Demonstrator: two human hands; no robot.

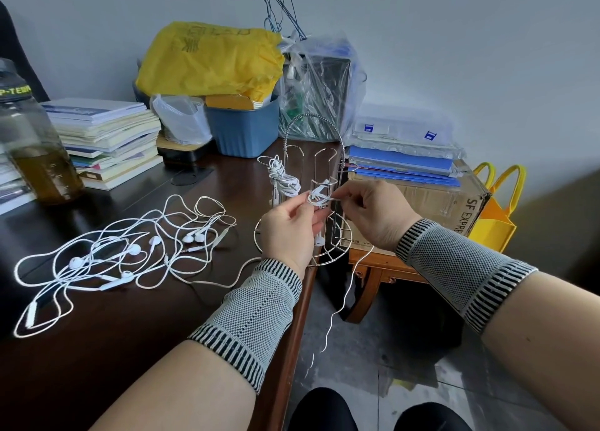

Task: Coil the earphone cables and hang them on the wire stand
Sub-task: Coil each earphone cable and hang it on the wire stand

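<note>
— What is seen behind the desk?
— A plain pale grey wall is seen, evenly lit by soft daylight. The dark brown wooden desk is set against it, its reddish edge running toward the viewer.

— And on the desk's far side?
— A stack of books and booklets is piled at the left, near a large clear bottle of amber liquid. A blue plastic bin is topped by a crumpled yellow bag.

— To the right?
— A brown cardboard box is set on a low orange-brown wooden stool, with blue folders stacked on it. A yellow tote bag is placed beside it. The grey concrete floor is marked with stains.
</note>
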